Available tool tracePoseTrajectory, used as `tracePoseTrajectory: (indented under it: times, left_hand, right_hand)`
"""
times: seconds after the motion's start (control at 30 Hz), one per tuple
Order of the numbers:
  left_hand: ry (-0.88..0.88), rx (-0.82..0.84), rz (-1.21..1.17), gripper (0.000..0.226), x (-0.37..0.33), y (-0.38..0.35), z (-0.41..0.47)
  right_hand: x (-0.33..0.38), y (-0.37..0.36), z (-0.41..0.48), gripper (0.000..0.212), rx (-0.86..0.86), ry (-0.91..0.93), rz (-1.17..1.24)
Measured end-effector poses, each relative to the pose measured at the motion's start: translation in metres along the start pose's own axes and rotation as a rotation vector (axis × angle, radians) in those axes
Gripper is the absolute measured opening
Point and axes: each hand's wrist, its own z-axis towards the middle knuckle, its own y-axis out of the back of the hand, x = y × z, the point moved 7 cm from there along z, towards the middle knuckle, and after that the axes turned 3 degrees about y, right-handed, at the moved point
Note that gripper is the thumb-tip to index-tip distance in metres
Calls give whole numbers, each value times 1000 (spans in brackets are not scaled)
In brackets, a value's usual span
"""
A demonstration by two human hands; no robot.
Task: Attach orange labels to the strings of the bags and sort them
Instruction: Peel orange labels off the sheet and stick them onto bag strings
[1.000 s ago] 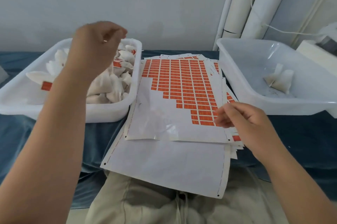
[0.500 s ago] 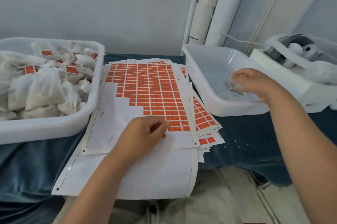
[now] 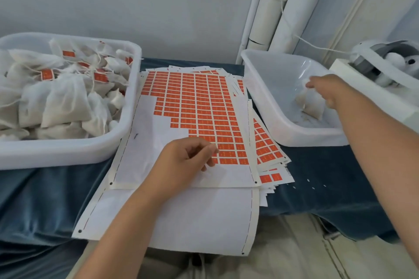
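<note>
Now | left tub [image 3: 68,154]: bags [image 3: 61,101] | right tub [image 3: 313,137]: bag [image 3: 311,106], right hand [image 3: 326,88], grip unclear | left hand [image 3: 183,160] pinches label [image 3: 219,154]

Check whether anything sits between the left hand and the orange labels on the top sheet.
Nothing visible does: the left hand is on the top sheet, with its fingertips at the lowest rows of the orange labels.

The person's forearms [image 3: 127,222] are bare from the lower edge of view up to the wrists, and the left hand [image 3: 186,160] and right hand [image 3: 326,88] are uncovered as well. Over the lap they wear pale beige trousers [image 3: 283,260] of soft, creased cloth. A light drawstring [image 3: 199,265] hangs at the waist, and a stitched seam [image 3: 326,253] runs down the right leg.
</note>
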Motion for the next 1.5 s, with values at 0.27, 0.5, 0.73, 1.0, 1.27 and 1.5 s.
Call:
tracePoseTrajectory:
  times: [0.27, 0.5, 0.73, 1.0, 1.27, 1.5]
  left_hand:
    - [34, -6, -21, 23, -3, 0, -1]
    - [-23, -54, -63, 28, -16, 7, -7]
    - [-142, 93, -28, 69, -37, -15, -38]
    - [-36, 0, -273, 35, -42, -13, -53]
    - [55, -64, -321, 36, -28, -1, -57]
    - [132, -12, -445, 35, -22, -5, -54]
  right_hand:
    - [39, 23, -67, 21, 224, 307, 562]
    - [50, 1, -173, 28, 439, 415, 805]
    - [48, -73, -282, 71, 530, 420, 692]
    - [45, -125, -350, 47, 798, 587, 445]
    - [50, -89, -337, 30, 295, 724, 204]
    - [46, -94, -332, 14, 350, 788, 113]
